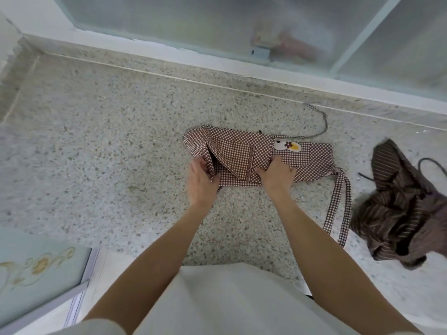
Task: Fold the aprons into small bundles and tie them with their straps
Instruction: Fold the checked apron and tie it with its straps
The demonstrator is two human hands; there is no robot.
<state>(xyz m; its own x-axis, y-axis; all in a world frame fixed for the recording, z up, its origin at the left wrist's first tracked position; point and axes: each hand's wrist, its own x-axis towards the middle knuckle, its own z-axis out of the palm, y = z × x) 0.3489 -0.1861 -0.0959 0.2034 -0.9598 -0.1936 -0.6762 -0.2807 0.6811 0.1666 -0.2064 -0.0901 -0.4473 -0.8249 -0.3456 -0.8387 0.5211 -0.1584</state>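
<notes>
The speckled stone worktop point(108, 131) reaches from a raised back edge under the frosted glass window point(193, 22) to the near edge in front of the person, and a wide part of it on the left side carries nothing. The checked apron point(244, 155), brown and white in small squares, lies a little right of the middle, already folded into a long narrow band with a pocket flap and a cartoon patch point(286, 145) on top. Its thin cord point(323, 124) curves toward the back edge, and its wide checked strap point(341, 209) makes a long loop toward the near edge. Just beside this strap, near the right border, a striped brown apron point(396, 206) sits in a crumpled heap with its dark cord point(430, 163) loose. The left hand point(200, 180) is at the left end of the band, its fingers curled around the cloth edge and pinching a fold. The right hand point(275, 175) lies palm down on the middle of the band, and its fingers bend into the cloth and hold a fold there. Both forearms are stretched forward from the body. A pale cabinet door with a gold ornament point(41, 264) shows at the lower left.
</notes>
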